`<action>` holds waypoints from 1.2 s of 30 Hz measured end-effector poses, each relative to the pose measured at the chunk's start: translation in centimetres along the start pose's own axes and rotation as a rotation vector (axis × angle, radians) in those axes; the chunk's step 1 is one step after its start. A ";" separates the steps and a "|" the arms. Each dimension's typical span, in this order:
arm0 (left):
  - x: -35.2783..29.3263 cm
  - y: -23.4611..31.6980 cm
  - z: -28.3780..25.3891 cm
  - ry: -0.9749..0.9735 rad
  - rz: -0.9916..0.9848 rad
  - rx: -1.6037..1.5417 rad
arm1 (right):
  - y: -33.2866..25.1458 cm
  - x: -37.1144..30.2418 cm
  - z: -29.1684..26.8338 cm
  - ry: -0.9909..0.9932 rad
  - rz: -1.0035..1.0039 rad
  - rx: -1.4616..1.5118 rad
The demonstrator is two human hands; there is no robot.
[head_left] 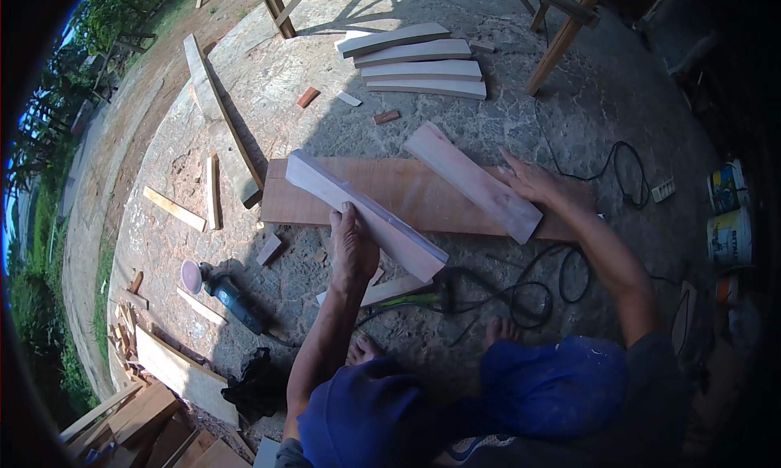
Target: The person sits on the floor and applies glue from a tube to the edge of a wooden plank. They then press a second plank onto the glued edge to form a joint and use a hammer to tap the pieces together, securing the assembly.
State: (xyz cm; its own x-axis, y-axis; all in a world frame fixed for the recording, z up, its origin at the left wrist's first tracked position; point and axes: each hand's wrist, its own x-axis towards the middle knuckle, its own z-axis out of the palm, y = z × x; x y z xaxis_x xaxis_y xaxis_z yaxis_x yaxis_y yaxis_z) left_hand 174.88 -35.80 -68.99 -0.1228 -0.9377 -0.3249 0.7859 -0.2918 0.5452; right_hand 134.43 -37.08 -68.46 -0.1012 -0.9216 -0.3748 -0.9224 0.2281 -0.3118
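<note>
My left hand (355,244) is closed around the lower edge of a pale, curved wooden slat (368,214), its thumb on top. The slat lies slantwise over a wide reddish-brown plank (382,175), its near end past the plank's edge. My right hand (529,179) has its fingers stretched out beside a second pale wooden slat (470,179), close to its right edge. Whether that palm touches the slat I cannot tell. This second slat also lies slantwise across the plank.
Several curved slats (423,67) lie stacked at the far side. An angle grinder (232,299) with a round disc rests at left. Black cable (529,301) coils near my feet. A long board (220,118), offcuts (175,208), wooden legs (561,45) and buckets (730,236) stand or lie around.
</note>
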 end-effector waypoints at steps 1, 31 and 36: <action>-0.1 0.5 -0.1 0.007 0.020 0.012 | -2.2 -1.2 -0.9 -0.053 -0.001 -0.059; 0.3 -2.0 2.0 -0.100 -0.113 -0.019 | -9.6 -4.6 -1.5 -0.309 -0.209 1.226; -0.4 -2.8 3.6 -0.137 -0.172 0.005 | -10.0 -3.8 -0.4 -0.487 -0.268 1.495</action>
State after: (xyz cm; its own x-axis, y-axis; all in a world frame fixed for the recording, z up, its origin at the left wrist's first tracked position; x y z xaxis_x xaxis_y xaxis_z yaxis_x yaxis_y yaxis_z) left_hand 170.60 -35.32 -67.62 -0.3364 -0.8909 -0.3052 0.7434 -0.4502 0.4947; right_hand 143.90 -35.98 -63.56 0.3904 -0.8669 -0.3099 0.3157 0.4422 -0.8395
